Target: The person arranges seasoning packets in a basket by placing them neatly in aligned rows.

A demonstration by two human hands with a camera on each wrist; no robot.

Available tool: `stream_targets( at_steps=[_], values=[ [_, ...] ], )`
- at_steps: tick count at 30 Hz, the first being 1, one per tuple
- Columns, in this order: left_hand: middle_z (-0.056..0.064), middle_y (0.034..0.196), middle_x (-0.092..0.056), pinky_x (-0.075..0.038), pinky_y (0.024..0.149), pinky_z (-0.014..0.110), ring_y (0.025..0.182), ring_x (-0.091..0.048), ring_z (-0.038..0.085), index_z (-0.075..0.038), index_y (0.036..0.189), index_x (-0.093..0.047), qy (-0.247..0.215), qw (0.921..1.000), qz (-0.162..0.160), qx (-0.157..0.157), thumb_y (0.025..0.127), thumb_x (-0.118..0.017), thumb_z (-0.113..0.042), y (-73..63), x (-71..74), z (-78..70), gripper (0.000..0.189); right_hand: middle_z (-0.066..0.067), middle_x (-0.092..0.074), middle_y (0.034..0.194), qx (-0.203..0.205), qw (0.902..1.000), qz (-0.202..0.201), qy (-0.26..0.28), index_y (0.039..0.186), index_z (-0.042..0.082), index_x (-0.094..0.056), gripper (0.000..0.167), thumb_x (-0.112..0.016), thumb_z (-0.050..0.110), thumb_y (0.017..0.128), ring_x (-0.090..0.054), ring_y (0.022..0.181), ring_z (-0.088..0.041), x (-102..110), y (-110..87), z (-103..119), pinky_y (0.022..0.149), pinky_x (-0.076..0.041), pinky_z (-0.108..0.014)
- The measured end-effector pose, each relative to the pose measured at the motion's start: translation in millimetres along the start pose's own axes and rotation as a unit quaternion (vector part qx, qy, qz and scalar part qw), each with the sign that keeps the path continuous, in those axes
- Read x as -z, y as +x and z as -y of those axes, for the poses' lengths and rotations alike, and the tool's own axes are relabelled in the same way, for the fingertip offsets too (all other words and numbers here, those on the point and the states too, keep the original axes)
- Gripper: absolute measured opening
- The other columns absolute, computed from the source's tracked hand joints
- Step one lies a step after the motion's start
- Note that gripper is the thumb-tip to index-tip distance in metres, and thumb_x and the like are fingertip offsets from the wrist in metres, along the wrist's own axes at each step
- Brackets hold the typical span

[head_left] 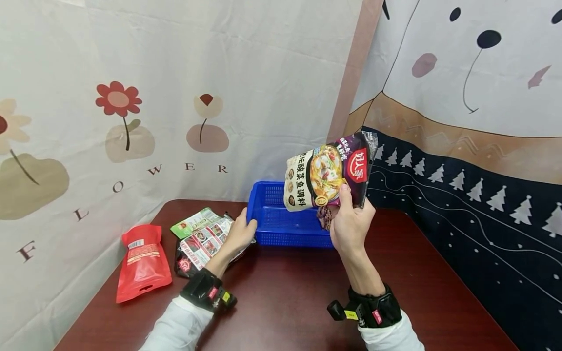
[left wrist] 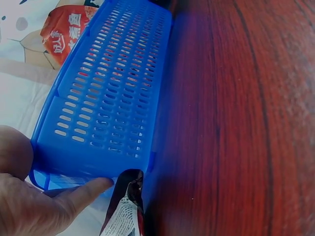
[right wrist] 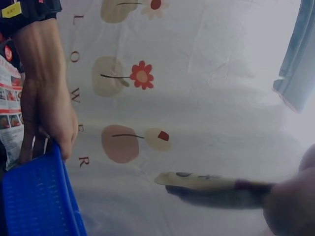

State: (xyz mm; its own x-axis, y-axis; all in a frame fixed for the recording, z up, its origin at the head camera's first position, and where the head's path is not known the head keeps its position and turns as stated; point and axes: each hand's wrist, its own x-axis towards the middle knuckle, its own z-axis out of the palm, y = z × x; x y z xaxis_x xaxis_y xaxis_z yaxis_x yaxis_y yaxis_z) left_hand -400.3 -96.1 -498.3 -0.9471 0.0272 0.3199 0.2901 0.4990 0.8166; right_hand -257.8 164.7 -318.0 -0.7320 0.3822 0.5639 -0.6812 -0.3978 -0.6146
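My right hand (head_left: 353, 222) grips a seasoning packet (head_left: 329, 170) by its lower right part, thumb across the front. The packet is purple and cream with a picture of a fish dish, and it is held up over the blue plastic basket (head_left: 290, 239). A brownish-purple patterned piece (head_left: 325, 217) shows just below it, beside the fingers. In the left wrist view a red-orange packet (left wrist: 64, 32) appears past the basket's rim. My left hand (head_left: 239, 234) holds the basket's left end, with the thumb and fingers at the rim.
Left of the basket, several packets (head_left: 206, 241) with green, white and black printing lie overlapped on the dark red table (head_left: 281, 302). A red pouch (head_left: 145, 263) lies farther left near the table's edge. A printed cloth (head_left: 272, 87) hangs behind.
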Motion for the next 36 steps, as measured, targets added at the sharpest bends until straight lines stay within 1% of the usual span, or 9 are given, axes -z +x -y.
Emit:
stream_targets(
  at_steps=[5, 8, 14, 18, 21, 23, 26, 31, 36],
  values=[
    [0.029, 0.137, -0.076, -0.057, 0.113, 0.063, 0.127, -0.074, 0.046, 0.001, 0.154, -0.056, -0.026, 0.9995, 0.004, 0.018, 0.108, -0.050, -0.017, -29.6, 16.9, -53.2, 0.049, -0.023, -0.068, 0.143, 0.025, 0.9989, -0.009, -0.037, 0.154, -0.005, -0.060, 0.039, -0.053, 0.009, 0.119, -0.069, 0.129, -0.027, 4, 6.6, -1, 0.106, -0.066, -0.033],
    [0.029, 0.142, -0.074, -0.054, 0.120, 0.064, 0.133, -0.072, 0.045, 0.001, 0.156, -0.054, -0.029, 0.9990, 0.004, 0.034, 0.109, -0.049, -0.015, -38.0, 20.0, -68.4, 0.050, -0.021, -0.071, 0.138, 0.043, 0.9956, -0.019, -0.082, 0.150, -0.006, -0.064, 0.037, -0.054, 0.010, 0.118, -0.069, 0.124, -0.023, 8, 10.8, -1, 0.102, -0.065, -0.029],
    [0.027, 0.143, -0.075, -0.055, 0.119, 0.062, 0.134, -0.072, 0.044, -0.001, 0.157, -0.055, -0.019, 0.9988, 0.002, 0.046, 0.109, -0.050, -0.017, -39.1, 18.9, -70.6, 0.051, -0.015, -0.073, 0.133, 0.050, 0.9896, -0.021, -0.134, 0.148, -0.005, -0.068, 0.036, -0.054, 0.009, 0.118, -0.068, 0.119, -0.019, 15, 18.7, -7, 0.098, -0.063, -0.027],
    [0.027, 0.141, -0.075, -0.055, 0.117, 0.063, 0.132, -0.072, 0.045, -0.002, 0.157, -0.055, -0.018, 0.9986, 0.000, 0.049, 0.109, -0.051, -0.016, -38.1, 18.6, -69.3, 0.050, -0.008, -0.073, 0.106, 0.049, 0.9795, -0.016, -0.195, 0.137, -0.006, -0.075, 0.032, -0.057, 0.010, 0.116, -0.064, 0.091, -0.012, 18, 25.5, -14, 0.077, -0.057, -0.020],
    [0.027, 0.141, -0.075, -0.055, 0.117, 0.063, 0.133, -0.072, 0.045, -0.002, 0.157, -0.055, -0.016, 0.9987, -0.001, 0.048, 0.110, -0.051, -0.016, -38.0, 18.8, -69.3, 0.050, -0.004, -0.062, 0.086, 0.057, 0.9658, -0.001, -0.253, 0.129, -0.007, -0.078, 0.029, -0.059, 0.011, 0.116, -0.053, 0.072, -0.009, 20, 32.1, -19, 0.063, -0.045, -0.020],
    [0.027, 0.143, -0.074, -0.055, 0.118, 0.064, 0.135, -0.072, 0.045, -0.002, 0.158, -0.054, -0.018, 0.9987, 0.003, 0.047, 0.110, -0.050, -0.016, -37.7, 19.0, -70.0, 0.050, -0.001, -0.059, 0.078, 0.062, 0.9565, 0.009, -0.285, 0.122, -0.006, -0.080, 0.028, -0.060, 0.012, 0.116, -0.050, 0.066, -0.007, 21, 37.2, -22, 0.059, -0.042, -0.020],
    [0.028, 0.146, -0.073, -0.054, 0.120, 0.064, 0.137, -0.071, 0.045, -0.003, 0.160, -0.053, -0.020, 0.9985, 0.006, 0.050, 0.111, -0.050, -0.016, -37.6, 19.3, -70.8, 0.050, 0.001, -0.044, 0.071, 0.057, 0.9435, 0.023, -0.326, 0.118, -0.008, -0.079, 0.029, -0.058, 0.011, 0.116, -0.037, 0.059, -0.007, 20, 44.0, -24, 0.054, -0.030, -0.023],
    [0.026, 0.143, -0.075, -0.055, 0.119, 0.063, 0.135, -0.071, 0.044, -0.003, 0.158, -0.054, -0.013, 0.9988, 0.002, 0.047, 0.111, -0.050, -0.016, -38.4, 19.2, -69.9, 0.049, 0.001, -0.041, 0.070, 0.035, 0.9172, 0.039, -0.395, 0.100, -0.006, -0.074, 0.029, -0.056, 0.011, 0.116, -0.035, 0.055, -0.006, 18, 51.8, -27, 0.052, -0.029, -0.024],
    [0.026, 0.141, -0.075, -0.055, 0.117, 0.063, 0.133, -0.072, 0.044, -0.003, 0.156, -0.056, -0.012, 0.9989, -0.004, 0.045, 0.110, -0.050, -0.016, -40.2, 18.9, -69.9, 0.048, 0.000, -0.044, 0.069, 0.019, 0.8924, 0.036, -0.449, 0.078, 0.009, -0.059, 0.036, -0.060, 0.016, 0.113, -0.044, 0.062, -0.020, 25, 60.1, -43, 0.056, -0.034, -0.031]
  ],
)
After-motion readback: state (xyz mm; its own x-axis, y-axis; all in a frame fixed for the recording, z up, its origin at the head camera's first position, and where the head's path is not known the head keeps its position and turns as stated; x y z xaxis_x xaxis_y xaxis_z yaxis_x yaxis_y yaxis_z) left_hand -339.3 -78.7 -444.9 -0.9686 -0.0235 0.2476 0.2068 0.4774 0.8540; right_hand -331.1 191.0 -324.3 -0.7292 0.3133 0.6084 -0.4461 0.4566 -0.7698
